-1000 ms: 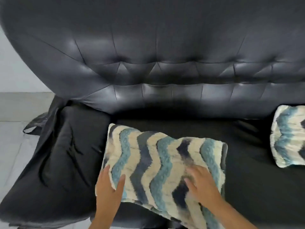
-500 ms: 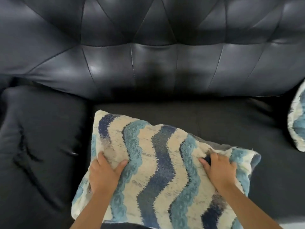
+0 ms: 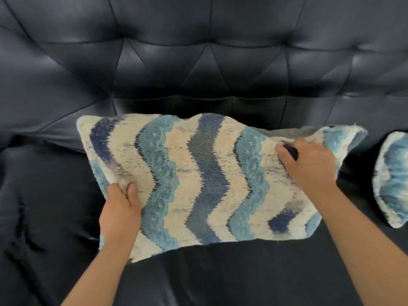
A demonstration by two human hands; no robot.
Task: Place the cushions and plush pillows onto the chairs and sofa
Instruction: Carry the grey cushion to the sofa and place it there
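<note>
Fingers (image 3: 287,151) of the right hand (image 3: 309,166) curl into the cover near the top right corner of a wave-striped cushion (image 3: 198,180), bunching the fabric there. The left hand (image 3: 120,214) grips the cushion's lower left edge, thumb on the face and the other fingers hidden behind it. Both hands grasp the cushion, holding it tilted, its top edge towards the backrest (image 3: 198,51) of a black sofa (image 3: 220,272); whether its lower edge rests on the seat cannot be told.

The step in hand appears to be setting this cushion in place. The next move likely calls for leaning its top edge against the backrest, settling its lower edge on the seat, then letting go with both hands; being soft, it may slump on the slick seat if left too upright.

To the cushion's right, near but apart, a second cushion (image 3: 390,180) of like pattern sits at the frame's edge. To its left rises the sofa's padded arm (image 3: 44,195). The tufted, glossy upholstery fills the frame; no other part of the room shows.
</note>
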